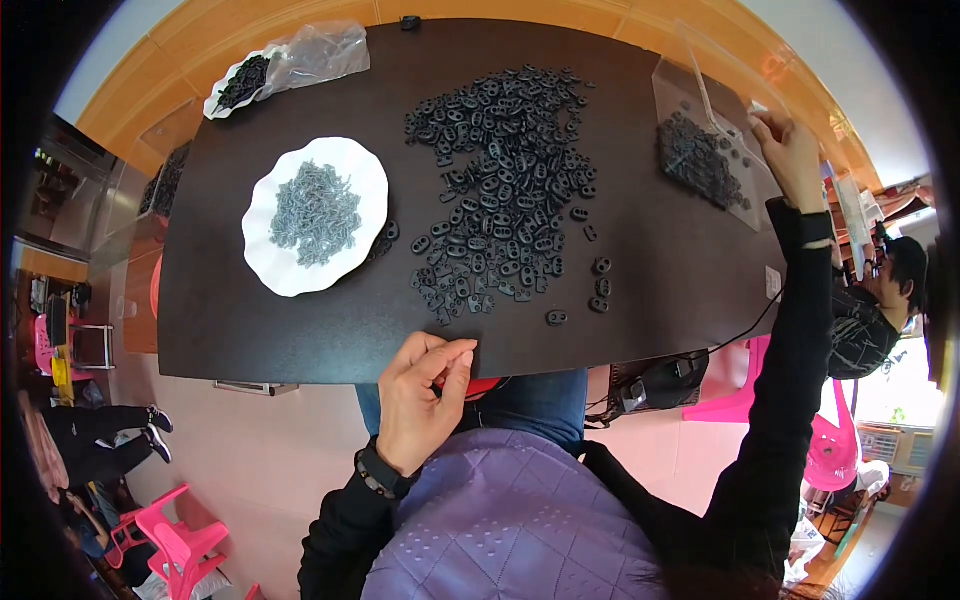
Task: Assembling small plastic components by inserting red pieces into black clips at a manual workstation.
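My left hand [424,392] is at the table's near edge, thumb and fingertips pinched together; whatever they hold is too small to make out. Just beyond it spreads a large pile of black two-holed cord-lock pieces [500,190], with a few loose ones [600,285] to its right. My right arm reaches far right, where my right hand [790,158] is closed at the rim of a clear plastic box [745,205]. Its fingertips bend over the box, and I cannot see anything between them. Assembled-looking dark pieces [697,160] lie inside that box.
A white scalloped plate [262,255] holds small silvery springs [316,212]. Behind it are a dish of small black parts [245,82] and a clear plastic bag [322,57]. Pink stools [180,535] stand on the floor. Another person [880,300] is at the right.
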Tool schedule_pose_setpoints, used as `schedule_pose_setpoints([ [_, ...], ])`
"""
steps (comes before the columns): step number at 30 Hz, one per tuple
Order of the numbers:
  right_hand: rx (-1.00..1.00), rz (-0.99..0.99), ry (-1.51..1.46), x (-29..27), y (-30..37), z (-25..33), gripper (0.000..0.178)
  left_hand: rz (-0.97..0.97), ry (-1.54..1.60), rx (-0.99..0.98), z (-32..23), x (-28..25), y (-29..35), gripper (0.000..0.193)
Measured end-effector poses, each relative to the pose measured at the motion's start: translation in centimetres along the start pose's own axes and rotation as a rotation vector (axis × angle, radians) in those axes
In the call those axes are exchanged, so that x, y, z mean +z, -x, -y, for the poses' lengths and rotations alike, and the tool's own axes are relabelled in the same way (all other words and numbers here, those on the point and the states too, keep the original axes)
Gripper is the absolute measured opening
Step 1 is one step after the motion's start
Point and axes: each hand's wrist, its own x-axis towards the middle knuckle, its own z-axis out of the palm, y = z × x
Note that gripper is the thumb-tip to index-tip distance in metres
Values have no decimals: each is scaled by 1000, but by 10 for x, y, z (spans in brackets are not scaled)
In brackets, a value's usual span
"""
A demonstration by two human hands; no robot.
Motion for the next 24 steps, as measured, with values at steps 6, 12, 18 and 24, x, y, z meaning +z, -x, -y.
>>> schedule_pose_setpoints([
  [6,-271,530,-375,28,76,160,17,2,-46,-48,4,-1,-4,13],
  [12,-662,644,-410,89,131,189,16,11,-23,-34,2,-1,-4,14],
  [18,-672,639,-320,97,133,200,20,21,1,-53,5,-4,-2,15],
  [24,-671,573,-300,100,135,201,21,18,-10,-30,8,-3,-4,15],
])
